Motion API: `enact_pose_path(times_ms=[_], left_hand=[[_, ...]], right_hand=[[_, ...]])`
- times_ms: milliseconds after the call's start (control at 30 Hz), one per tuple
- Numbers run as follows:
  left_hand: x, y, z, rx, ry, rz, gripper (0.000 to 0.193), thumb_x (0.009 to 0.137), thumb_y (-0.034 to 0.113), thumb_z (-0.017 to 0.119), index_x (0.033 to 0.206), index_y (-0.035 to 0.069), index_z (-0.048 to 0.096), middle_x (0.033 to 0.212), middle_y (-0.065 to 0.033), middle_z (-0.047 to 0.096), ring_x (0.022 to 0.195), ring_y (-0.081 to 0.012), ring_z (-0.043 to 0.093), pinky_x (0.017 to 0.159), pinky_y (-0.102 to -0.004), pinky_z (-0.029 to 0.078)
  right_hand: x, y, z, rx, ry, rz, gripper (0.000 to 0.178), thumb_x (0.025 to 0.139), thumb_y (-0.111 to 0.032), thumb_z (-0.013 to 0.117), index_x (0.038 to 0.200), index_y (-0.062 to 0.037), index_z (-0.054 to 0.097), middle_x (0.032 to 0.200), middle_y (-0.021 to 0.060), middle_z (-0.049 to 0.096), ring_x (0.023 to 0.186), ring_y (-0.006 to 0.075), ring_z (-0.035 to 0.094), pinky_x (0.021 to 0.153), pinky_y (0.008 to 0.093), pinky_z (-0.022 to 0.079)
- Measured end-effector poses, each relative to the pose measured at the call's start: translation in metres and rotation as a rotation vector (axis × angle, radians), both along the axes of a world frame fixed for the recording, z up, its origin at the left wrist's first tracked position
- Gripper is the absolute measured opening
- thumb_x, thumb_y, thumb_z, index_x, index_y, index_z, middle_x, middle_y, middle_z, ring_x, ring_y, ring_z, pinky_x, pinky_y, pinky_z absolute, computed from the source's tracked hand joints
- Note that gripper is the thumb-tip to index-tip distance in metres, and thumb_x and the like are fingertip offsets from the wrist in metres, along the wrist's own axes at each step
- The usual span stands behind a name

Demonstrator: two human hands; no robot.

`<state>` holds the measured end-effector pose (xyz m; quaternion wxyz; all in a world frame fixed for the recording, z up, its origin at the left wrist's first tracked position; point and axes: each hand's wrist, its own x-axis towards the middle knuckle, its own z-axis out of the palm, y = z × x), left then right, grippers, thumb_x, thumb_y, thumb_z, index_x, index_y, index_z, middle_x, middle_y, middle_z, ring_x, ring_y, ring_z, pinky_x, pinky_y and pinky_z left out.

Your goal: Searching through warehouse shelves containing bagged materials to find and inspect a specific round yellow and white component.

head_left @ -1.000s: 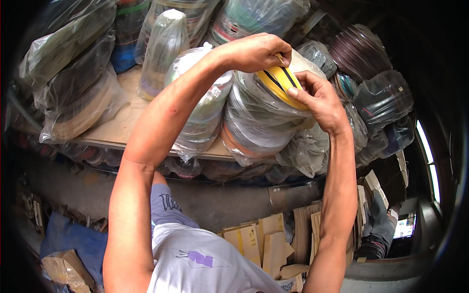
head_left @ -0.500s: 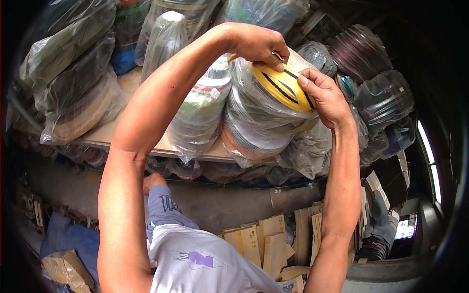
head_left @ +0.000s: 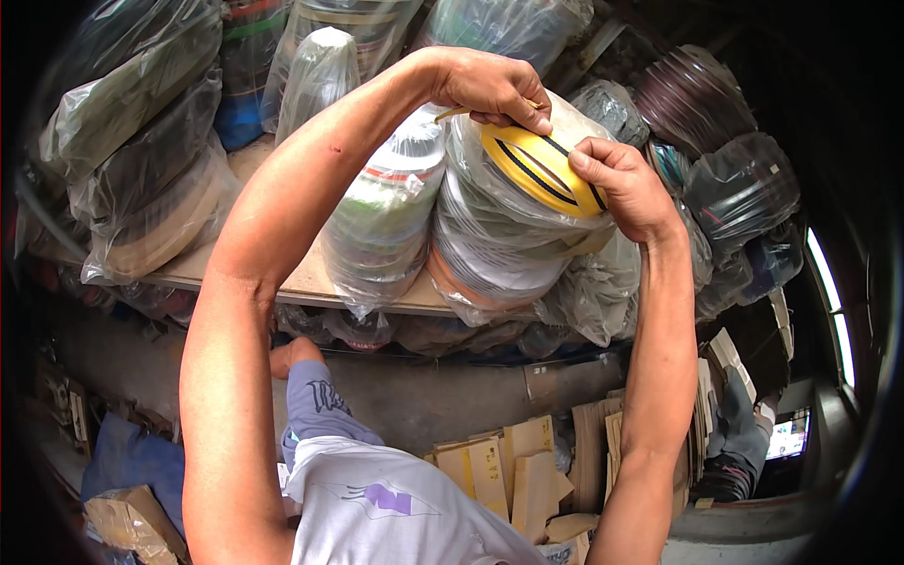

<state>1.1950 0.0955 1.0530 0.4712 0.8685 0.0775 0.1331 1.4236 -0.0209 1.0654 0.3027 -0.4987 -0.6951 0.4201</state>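
A long yellow tape with a black stripe along it (head_left: 539, 149) lies looped over the top of a plastic-wrapped stack of rolls (head_left: 494, 240). My left hand (head_left: 497, 87) is closed on the tape at its far side, thumb pressed down. A thin loose yellow end (head_left: 457, 111) sticks out left beneath that wrist. With thumb and fingers, my right hand (head_left: 623, 186) pinches the near right part of the loop. A narrow gap shows between the tape's strands. The curled fingers of both hands are partly hidden.
Plastic-wrapped stacks of rolls (head_left: 386, 212) stand close around on a wooden shelf (head_left: 311, 280). Dark wrapped bundles (head_left: 744, 188) are piled at the right. Below lie flattened cardboard pieces (head_left: 485, 471) and a blue cloth (head_left: 132, 461). Another person's leg (head_left: 734, 443) shows at lower right.
Both hands keep their hold and have shifted only slightly. The gap between the yellow tape's strands has narrowed, and the loose end at the left shows longer.
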Motion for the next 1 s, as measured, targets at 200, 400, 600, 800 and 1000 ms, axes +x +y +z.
enact_pose_path(times_ms=[200,400,600,800,1000], left_hand=[[0.006,-0.009,0.011,0.161,0.048,0.120,0.033,0.090,0.037,0.067,0.081,0.005,0.062,0.055,0.0073,0.043,0.047,-0.0029,0.035,0.043,-0.0232,0.025],[0.003,-0.015,0.004,0.119,-0.011,0.173,0.035,0.087,0.039,0.071,0.085,0.004,0.065,0.061,0.0064,0.049,0.056,-0.0050,0.041,0.049,-0.0245,0.029],[0.001,-0.018,-0.002,0.201,-0.043,0.222,0.035,0.087,0.038,0.071,0.085,0.003,0.065,0.064,0.0052,0.051,0.062,-0.0056,0.045,0.055,-0.0239,0.034],[-0.010,-0.030,-0.042,0.442,-0.457,0.161,0.024,0.084,0.022,0.075,0.090,0.000,0.066,0.079,-0.0025,0.058,0.073,-0.0110,0.054,0.068,-0.0283,0.043],[-0.012,-0.079,-0.090,0.698,-0.716,0.568,0.018,0.083,0.006,0.070,0.101,0.002,0.065,0.087,-0.0095,0.063,0.071,-0.0264,0.065,0.060,-0.0341,0.050]], right_hand=[[-0.007,-0.005,0.005,-0.030,0.192,-0.100,0.028,0.097,-0.028,0.060,0.100,-0.0017,0.066,0.091,0.0003,0.067,0.078,0.0049,0.058,0.071,0.0220,0.048],[-0.006,-0.005,0.002,-0.016,0.185,-0.082,0.029,0.097,-0.030,0.060,0.100,-0.0017,0.066,0.091,0.0000,0.066,0.077,0.0045,0.057,0.070,0.0215,0.047],[-0.009,-0.006,0.006,0.074,-0.035,-0.100,0.026,0.096,-0.029,0.061,0.093,-0.0027,0.065,0.087,0.0000,0.065,0.076,0.0062,0.055,0.068,0.0246,0.046],[-0.042,-0.049,0.005,0.652,-0.715,-0.157,0.017,0.085,-0.018,0.067,0.090,-0.0015,0.064,0.082,0.0148,0.062,0.077,0.0332,0.060,0.073,0.0404,0.047],[-0.042,-0.068,-0.033,1.110,-0.660,-0.211,0.018,0.072,-0.002,0.075,0.089,-0.0037,0.069,0.077,0.0082,0.064,0.077,0.0245,0.061,0.069,0.0367,0.050]])
